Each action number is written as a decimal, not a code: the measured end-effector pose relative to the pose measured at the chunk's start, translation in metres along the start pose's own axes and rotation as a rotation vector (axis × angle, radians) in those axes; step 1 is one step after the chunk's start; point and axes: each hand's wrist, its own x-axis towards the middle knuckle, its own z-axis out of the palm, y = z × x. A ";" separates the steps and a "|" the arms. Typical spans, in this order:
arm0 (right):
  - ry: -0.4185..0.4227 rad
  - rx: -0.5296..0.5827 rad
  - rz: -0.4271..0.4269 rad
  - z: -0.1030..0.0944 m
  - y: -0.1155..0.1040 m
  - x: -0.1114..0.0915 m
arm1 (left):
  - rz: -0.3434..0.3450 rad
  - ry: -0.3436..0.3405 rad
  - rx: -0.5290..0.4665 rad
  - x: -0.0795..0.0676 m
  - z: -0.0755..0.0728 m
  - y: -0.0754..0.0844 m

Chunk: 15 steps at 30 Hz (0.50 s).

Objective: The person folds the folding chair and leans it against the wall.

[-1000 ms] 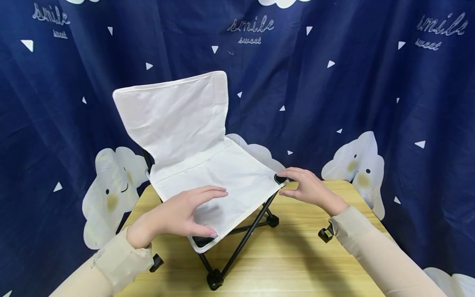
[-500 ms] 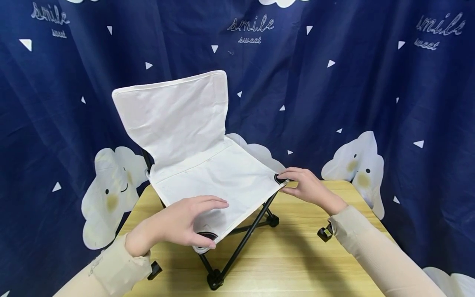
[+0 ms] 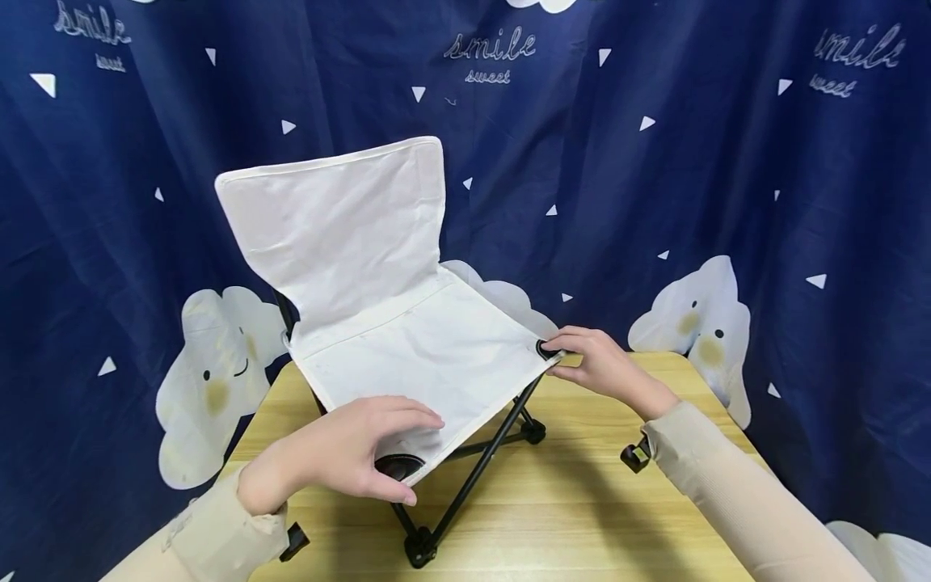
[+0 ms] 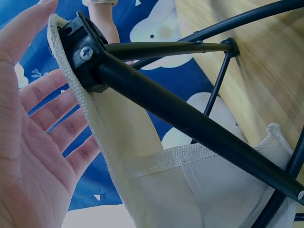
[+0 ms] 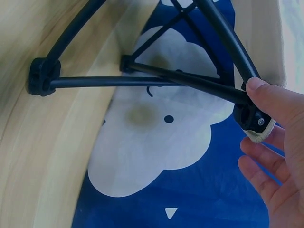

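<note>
A folding chair (image 3: 429, 339) with a white fabric seat and backrest and black tube legs stands on the wooden table, turned slightly right. At its right front seat corner, my right hand (image 3: 607, 368) pinches the edge, fingers on top and thumb underneath. The right wrist view has that thumb (image 5: 268, 97) against the black corner joint (image 5: 251, 118). My left hand (image 3: 349, 449) hovers by the left front corner, fingers extended over the seat and thumb by the black corner patch (image 3: 398, 466). In the left wrist view, straight fingers (image 4: 57, 111) spread beyond the seat's edge.
The wooden table (image 3: 582, 509) carries the chair's feet, among them a black foot joint (image 3: 420, 547) near the front. A dark blue curtain (image 3: 727, 178) with white clouds and triangles hangs behind. Each sleeve has a small black device (image 3: 636, 455) near the cuff.
My right thumb and fingers have closed on the right seat corner. My left hand has shifted slightly down and left, uncovering more of the black corner patch. The chair has stayed in place.
</note>
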 end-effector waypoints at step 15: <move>-0.041 0.025 0.045 -0.001 -0.001 0.001 | 0.059 0.046 -0.040 -0.008 -0.001 -0.001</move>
